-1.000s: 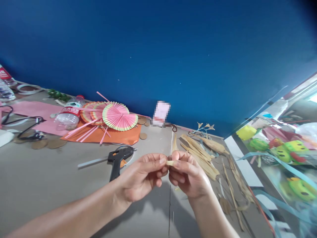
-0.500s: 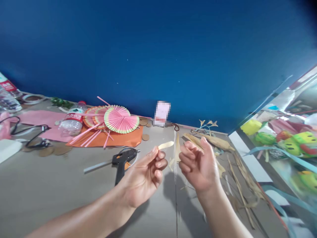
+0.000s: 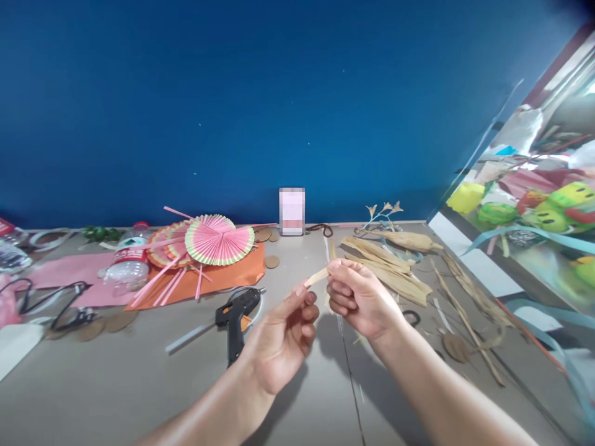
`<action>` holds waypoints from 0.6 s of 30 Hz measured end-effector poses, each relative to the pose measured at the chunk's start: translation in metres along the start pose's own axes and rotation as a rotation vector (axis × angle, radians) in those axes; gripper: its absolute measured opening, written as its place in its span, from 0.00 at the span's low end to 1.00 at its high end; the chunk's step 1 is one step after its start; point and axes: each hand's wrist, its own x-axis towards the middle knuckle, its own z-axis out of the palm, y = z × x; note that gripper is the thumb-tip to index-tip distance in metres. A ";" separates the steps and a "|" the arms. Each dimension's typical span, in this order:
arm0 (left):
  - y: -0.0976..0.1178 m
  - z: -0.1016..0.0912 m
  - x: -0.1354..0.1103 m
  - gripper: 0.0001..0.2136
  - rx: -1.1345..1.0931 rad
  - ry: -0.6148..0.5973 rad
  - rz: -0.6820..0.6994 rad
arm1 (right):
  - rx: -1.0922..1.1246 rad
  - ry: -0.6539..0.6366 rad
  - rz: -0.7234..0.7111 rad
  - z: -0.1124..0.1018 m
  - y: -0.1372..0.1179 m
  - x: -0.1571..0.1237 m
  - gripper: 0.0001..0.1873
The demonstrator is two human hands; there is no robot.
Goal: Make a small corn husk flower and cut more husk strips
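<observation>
Between my hands is a small pale strip of dried corn husk (image 3: 318,277), held above the table. My left hand (image 3: 287,331) pinches its lower end between thumb and forefinger, the other fingers curled. At its upper end, my right hand (image 3: 360,296) has thumb and forefinger closed on the tip. Beside my left wrist lies a black hot glue gun (image 3: 237,316) with a glue stick (image 3: 190,340) poking out of its back. More dried husks (image 3: 395,272) are spread beyond my right hand, near small husk flowers (image 3: 385,210) on pale blue stems.
Pink pleated paper fans (image 3: 218,240) rest on orange paper (image 3: 248,263) at the left, next to a plastic bottle (image 3: 127,269). A blurred phone-like screen (image 3: 292,210) leans on the blue wall (image 3: 297,93). Cardboard discs (image 3: 455,347) lie about. Colourful bags (image 3: 553,210) fill the right side.
My right hand has come in to the left and closed on the free tip of the husk strip. My left hand keeps its pinch. The view has shifted slightly.
</observation>
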 end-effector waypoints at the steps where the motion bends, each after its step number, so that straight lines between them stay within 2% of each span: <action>1: 0.000 0.000 0.000 0.06 0.034 0.014 0.023 | 0.011 -0.009 0.010 -0.003 -0.002 0.001 0.13; 6: 0.002 -0.001 0.005 0.07 0.254 0.092 0.239 | -0.055 -0.174 0.183 -0.018 -0.012 0.007 0.14; 9: 0.002 -0.002 0.006 0.13 0.459 0.031 0.313 | -0.113 -0.266 0.285 -0.024 -0.012 0.011 0.14; 11: 0.001 -0.002 0.005 0.11 0.612 -0.014 0.320 | -0.132 -0.288 0.317 -0.025 -0.010 0.014 0.14; 15: 0.002 -0.002 0.004 0.09 0.821 0.016 0.376 | -0.140 -0.286 0.311 -0.023 -0.004 0.015 0.13; 18: 0.004 -0.004 0.005 0.09 0.874 0.035 0.451 | -0.224 -0.264 0.222 -0.018 0.000 0.012 0.13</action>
